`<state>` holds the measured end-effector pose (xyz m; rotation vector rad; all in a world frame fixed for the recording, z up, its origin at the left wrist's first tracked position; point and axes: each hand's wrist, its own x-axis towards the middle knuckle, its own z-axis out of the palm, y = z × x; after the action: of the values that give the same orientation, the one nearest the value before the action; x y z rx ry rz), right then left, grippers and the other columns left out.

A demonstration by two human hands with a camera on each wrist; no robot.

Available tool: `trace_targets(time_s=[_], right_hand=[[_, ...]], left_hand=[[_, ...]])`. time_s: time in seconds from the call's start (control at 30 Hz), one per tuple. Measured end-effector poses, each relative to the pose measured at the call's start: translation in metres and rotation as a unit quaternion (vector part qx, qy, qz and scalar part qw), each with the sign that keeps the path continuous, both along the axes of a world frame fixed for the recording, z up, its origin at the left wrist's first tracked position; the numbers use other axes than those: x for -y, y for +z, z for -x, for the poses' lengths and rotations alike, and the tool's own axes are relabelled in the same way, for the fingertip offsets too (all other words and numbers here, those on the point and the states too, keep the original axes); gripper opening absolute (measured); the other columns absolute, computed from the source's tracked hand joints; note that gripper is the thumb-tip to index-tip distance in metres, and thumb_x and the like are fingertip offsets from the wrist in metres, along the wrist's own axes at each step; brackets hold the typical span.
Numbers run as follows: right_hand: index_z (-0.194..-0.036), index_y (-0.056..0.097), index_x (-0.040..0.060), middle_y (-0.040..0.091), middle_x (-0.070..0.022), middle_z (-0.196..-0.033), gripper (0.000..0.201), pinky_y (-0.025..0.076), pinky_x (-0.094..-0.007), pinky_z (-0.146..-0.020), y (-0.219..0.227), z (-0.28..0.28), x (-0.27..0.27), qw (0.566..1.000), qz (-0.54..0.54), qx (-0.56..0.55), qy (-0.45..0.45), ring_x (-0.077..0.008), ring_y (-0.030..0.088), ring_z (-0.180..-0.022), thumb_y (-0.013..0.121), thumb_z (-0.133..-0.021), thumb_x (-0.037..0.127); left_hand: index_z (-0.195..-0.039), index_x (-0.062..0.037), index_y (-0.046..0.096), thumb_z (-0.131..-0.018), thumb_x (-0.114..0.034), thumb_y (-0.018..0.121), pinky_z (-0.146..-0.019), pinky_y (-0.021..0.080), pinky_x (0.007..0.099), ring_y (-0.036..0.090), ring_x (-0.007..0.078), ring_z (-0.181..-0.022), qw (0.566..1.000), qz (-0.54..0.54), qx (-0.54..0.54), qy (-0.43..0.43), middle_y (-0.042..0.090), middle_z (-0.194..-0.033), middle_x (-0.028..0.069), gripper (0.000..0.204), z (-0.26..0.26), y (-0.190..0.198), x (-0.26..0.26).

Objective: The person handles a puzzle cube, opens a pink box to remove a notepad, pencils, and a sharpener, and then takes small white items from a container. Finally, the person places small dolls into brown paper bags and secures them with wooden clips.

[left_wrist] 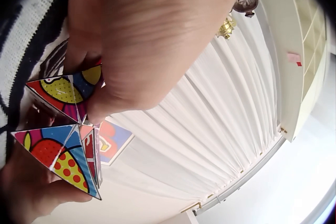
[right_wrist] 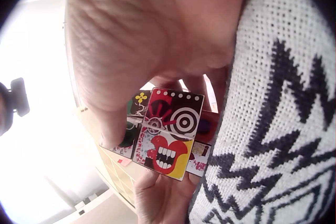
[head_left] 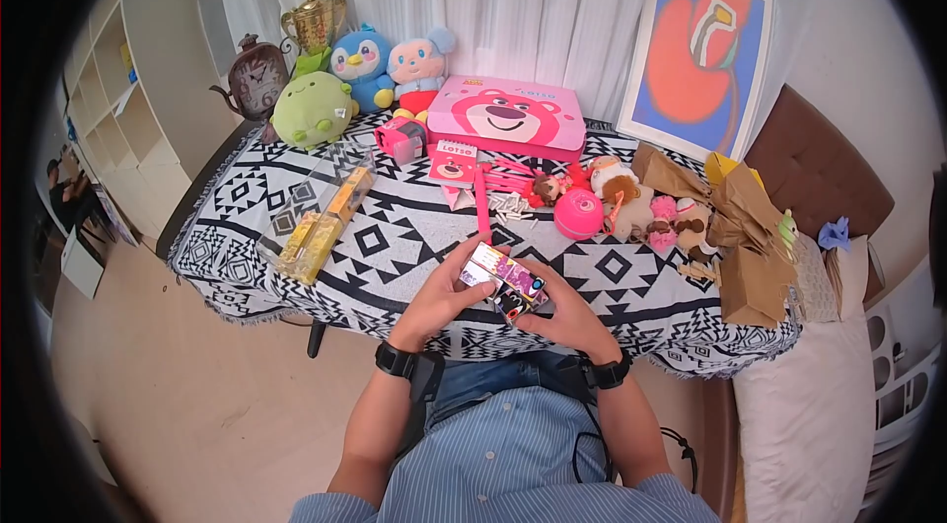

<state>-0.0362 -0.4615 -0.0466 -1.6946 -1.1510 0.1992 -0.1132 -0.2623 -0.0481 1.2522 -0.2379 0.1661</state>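
Both hands hold a folding puzzle cube (head_left: 521,278) with glossy pop-art prints, above the front part of the table. My left hand (head_left: 441,294) grips its left side, the thumb lying across the near face. On the other side my right hand (head_left: 572,318) pinches it with thumb and fingers. Triangular faces of the cube (left_wrist: 59,160) stand apart with a gap between them in the left wrist view. A square face with a red-lipped mouth and a target pattern (right_wrist: 165,140) shows in the right wrist view. Some fingers are hidden behind the cube.
A black-and-white patterned cloth (head_left: 395,257) covers the table. Behind the hands lie a pink hammer-shaped thing (head_left: 482,207), a pink ball (head_left: 579,215) and small dolls. A Lotso box (head_left: 508,118) and plush toys (head_left: 314,109) stand at the back; paper bags (head_left: 755,276) sit right.
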Motion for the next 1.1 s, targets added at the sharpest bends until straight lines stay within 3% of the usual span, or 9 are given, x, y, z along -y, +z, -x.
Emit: trace_targets(time_s=[0.17, 0.37, 0.47, 0.6, 0.7, 0.8, 0.87, 1.0, 1.1], right_hand=[[-0.126, 0.047, 0.0002, 0.055, -0.0108, -0.116, 0.066, 0.042, -0.0312, -0.093, 0.004, 0.003, 0.006, 0.984, 0.006, -0.179, -0.002, -0.0177, 0.054, -0.107, 0.08, -0.074, 0.025], [-0.124, 0.048, 0.0002, 0.055, -0.0109, -0.115, 0.065, 0.042, -0.0307, -0.092, -0.013, -0.007, 0.006, 0.991, -0.028, -0.127, -0.002, -0.0185, 0.054, -0.107, 0.081, -0.072, 0.021], [-0.125, 0.048, 0.0005, 0.054, -0.0118, -0.119, 0.065, 0.042, -0.0307, -0.093, -0.016, -0.015, 0.007, 0.996, -0.048, -0.046, 0.052, -0.0206, 0.054, -0.108, 0.08, -0.072, 0.02], [-0.126, 0.05, 0.0022, 0.052, -0.0126, -0.124, 0.062, 0.041, -0.0297, -0.093, -0.008, -0.001, 0.003, 0.999, -0.023, -0.037, 0.03, -0.0217, 0.053, -0.111, 0.079, -0.074, 0.021], [-0.126, 0.05, 0.0028, 0.056, -0.0113, -0.118, 0.059, 0.043, -0.0279, -0.088, -0.007, 0.002, 0.001, 0.998, -0.021, -0.051, -0.015, -0.0185, 0.055, -0.102, 0.077, -0.076, 0.018], [-0.122, 0.052, 0.0018, 0.063, -0.0092, -0.105, 0.048, 0.045, -0.0253, -0.078, -0.013, -0.003, 0.002, 0.996, 0.003, -0.063, -0.059, -0.0141, 0.057, -0.086, 0.072, -0.079, 0.013], [-0.117, 0.055, -0.0001, 0.066, -0.0062, -0.091, 0.036, 0.046, -0.0238, -0.069, -0.017, -0.004, 0.002, 0.994, 0.023, -0.043, -0.099, -0.0105, 0.054, -0.073, 0.066, -0.083, 0.006], [-0.11, 0.057, -0.0024, 0.066, -0.0055, -0.085, 0.024, 0.046, -0.0226, -0.066, -0.022, -0.006, 0.001, 0.992, -0.003, -0.06, -0.11, -0.01, 0.057, -0.071, 0.061, -0.086, 0.003], [-0.105, 0.056, -0.0038, 0.066, -0.0059, -0.084, 0.019, 0.044, -0.0214, -0.061, -0.029, -0.01, 0.001, 0.969, -0.122, -0.163, -0.138, -0.01, 0.061, -0.07, 0.059, -0.088, 0.005]], left_hand=[[-0.141, -0.0026, 0.032, -0.082, -0.001, 0.066, -0.102, 0.04, 0.0309, 0.05, 0.02, -0.122, 1.0, 0.006, 0.012, -0.004, 0.048, -0.136, 0.016, 0.068, 0.0, 0.0, 0.001], [-0.129, -0.0036, 0.042, -0.079, 0.006, 0.065, -0.099, 0.045, 0.033, 0.053, 0.022, -0.118, 0.998, 0.061, 0.02, 0.017, 0.053, -0.128, 0.0152, 0.056, -0.003, -0.011, -0.003], [-0.117, -0.0062, 0.039, -0.078, 0.015, 0.057, -0.089, 0.053, 0.0399, 0.062, 0.0287, -0.104, 0.985, 0.164, -0.011, 0.044, 0.057, -0.117, 0.0184, 0.047, -0.006, -0.017, -0.007], [-0.111, -0.0069, 0.038, -0.079, 0.017, 0.054, -0.087, 0.054, 0.0372, 0.063, 0.027, -0.102, 0.982, 0.168, -0.001, 0.088, 0.058, -0.108, 0.0132, 0.044, -0.011, -0.026, -0.009], [-0.109, -0.0071, 0.037, -0.079, 0.016, 0.056, -0.087, 0.054, 0.0346, 0.063, 0.0233, -0.099, 0.982, 0.142, -0.032, 0.124, 0.057, -0.106, 0.0102, 0.042, -0.014, -0.035, -0.013], [-0.118, -0.0051, 0.039, -0.075, 0.013, 0.063, -0.079, 0.052, 0.0267, 0.06, 0.0169, -0.098, 0.977, 0.095, -0.047, 0.183, 0.055, -0.107, 0.0095, 0.053, -0.015, -0.03, -0.004], [-0.125, -0.0047, 0.039, -0.075, 0.012, 0.064, -0.081, 0.052, 0.0272, 0.06, 0.017, -0.1, 0.981, 0.087, -0.049, 0.169, 0.055, -0.109, 0.0091, 0.059, -0.009, -0.018, -0.001], [-0.139, -0.0075, 0.035, -0.079, 0.009, 0.063, -0.09, 0.051, 0.0313, 0.059, 0.017, -0.104, 0.993, -0.004, -0.034, 0.112, 0.053, -0.113, 0.0076, 0.069, -0.011, -0.022, -0.005], [-0.139, -0.0052, 0.035, -0.079, 0.008, 0.063, -0.092, 0.05, 0.0324, 0.058, 0.017, -0.106, 0.996, 0.028, -0.063, 0.059, 0.05, -0.123, 0.0087, 0.067, -0.005, -0.014, -0.005]])
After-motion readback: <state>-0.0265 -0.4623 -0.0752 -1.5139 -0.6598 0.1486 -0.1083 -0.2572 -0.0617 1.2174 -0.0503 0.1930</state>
